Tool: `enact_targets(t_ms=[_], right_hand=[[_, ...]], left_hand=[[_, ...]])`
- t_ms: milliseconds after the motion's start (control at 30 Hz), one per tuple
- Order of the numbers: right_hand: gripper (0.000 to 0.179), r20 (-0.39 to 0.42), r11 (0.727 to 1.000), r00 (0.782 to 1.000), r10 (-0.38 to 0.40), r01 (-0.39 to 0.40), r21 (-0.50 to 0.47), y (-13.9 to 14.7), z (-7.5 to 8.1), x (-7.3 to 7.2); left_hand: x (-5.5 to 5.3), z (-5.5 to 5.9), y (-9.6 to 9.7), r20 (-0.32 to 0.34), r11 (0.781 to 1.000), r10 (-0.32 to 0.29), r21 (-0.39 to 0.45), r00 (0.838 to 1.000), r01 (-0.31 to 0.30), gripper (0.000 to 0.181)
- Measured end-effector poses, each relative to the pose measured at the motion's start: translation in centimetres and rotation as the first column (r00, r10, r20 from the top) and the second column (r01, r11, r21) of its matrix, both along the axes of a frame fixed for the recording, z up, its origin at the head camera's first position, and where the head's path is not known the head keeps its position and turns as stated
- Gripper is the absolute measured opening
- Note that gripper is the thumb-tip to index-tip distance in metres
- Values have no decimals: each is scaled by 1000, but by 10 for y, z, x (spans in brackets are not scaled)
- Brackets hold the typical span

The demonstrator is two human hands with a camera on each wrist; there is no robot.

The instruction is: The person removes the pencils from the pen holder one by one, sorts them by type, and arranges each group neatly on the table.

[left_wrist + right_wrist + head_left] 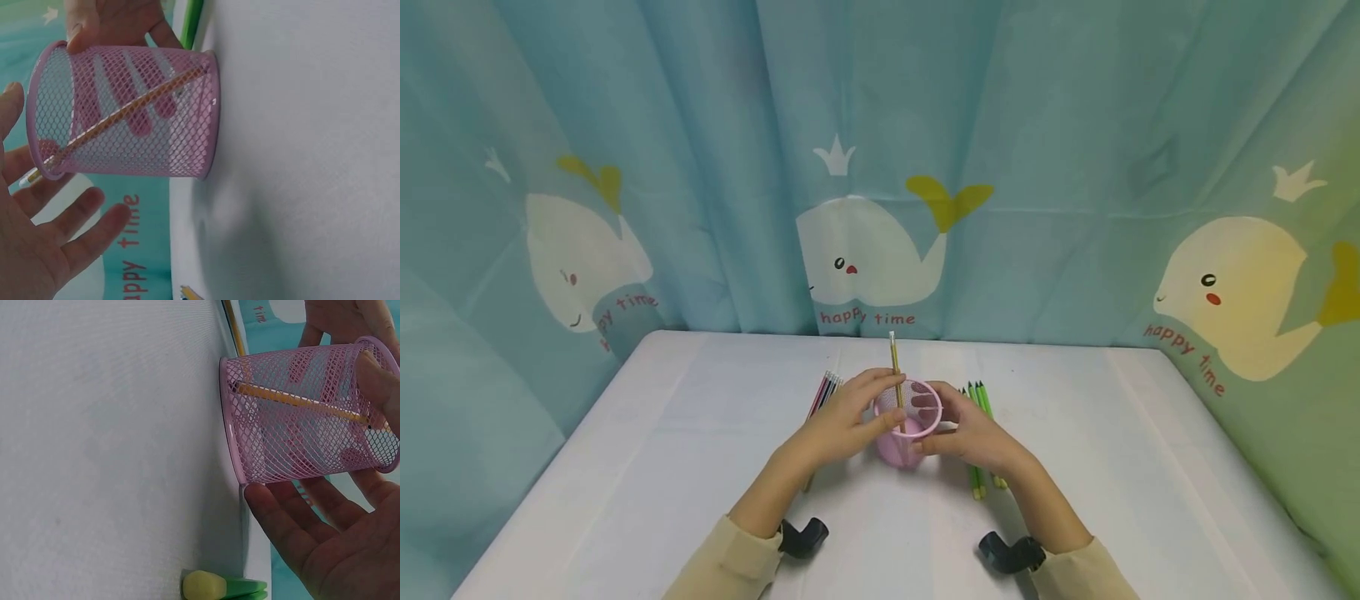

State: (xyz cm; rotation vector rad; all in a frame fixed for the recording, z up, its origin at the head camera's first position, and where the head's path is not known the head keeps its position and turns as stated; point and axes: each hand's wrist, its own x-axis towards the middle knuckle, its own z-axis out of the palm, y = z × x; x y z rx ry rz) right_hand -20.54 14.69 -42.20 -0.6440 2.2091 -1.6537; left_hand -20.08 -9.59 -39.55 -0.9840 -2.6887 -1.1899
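A pink mesh cup (pixel 907 433) stands on the white table (pixel 662 467), with one yellow pencil (pixel 895 367) leaning inside it and sticking out above the rim. My right hand (pixel 936 427) holds the cup: its thumb (pixel 380 381) lies on the rim and its fingers (pixel 284 515) curve round the wall. My left hand (pixel 889 402) hovers at the cup's left rim beside the pencil (pixel 119 114), with its fingers (pixel 84 212) spread and relaxed; nothing is gripped in it.
Green pencils (pixel 979 404) lie to the right of the cup, partly under my right hand. A bunch of coloured pencils (pixel 823 392) lies to its left. A blue curtain with whales (pixel 865 258) hangs behind the table's far edge.
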Motion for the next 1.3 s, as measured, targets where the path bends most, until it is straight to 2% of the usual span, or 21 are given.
enact_targets(t_ms=[500,667,900,1300], right_hand=[[75,-10,1000,1000,-8,8,12,1,-3,0],[74,-11,1000,1000,-9,10,22,1,-4,0],[73,-19,1000,1000,-5,5,16,0,-4,-2],[74,-21,1000,1000,-10,11,19,0,-3,1]], left_hand=[[2,9,-7,-22,999,28,26,999,-27,54],[3,12,-9,-7,997,2,77,1000,-1,53],[4,18,-12,-54,994,0,108,999,5,49],[9,36,-20,-129,989,24,148,991,-5,49]])
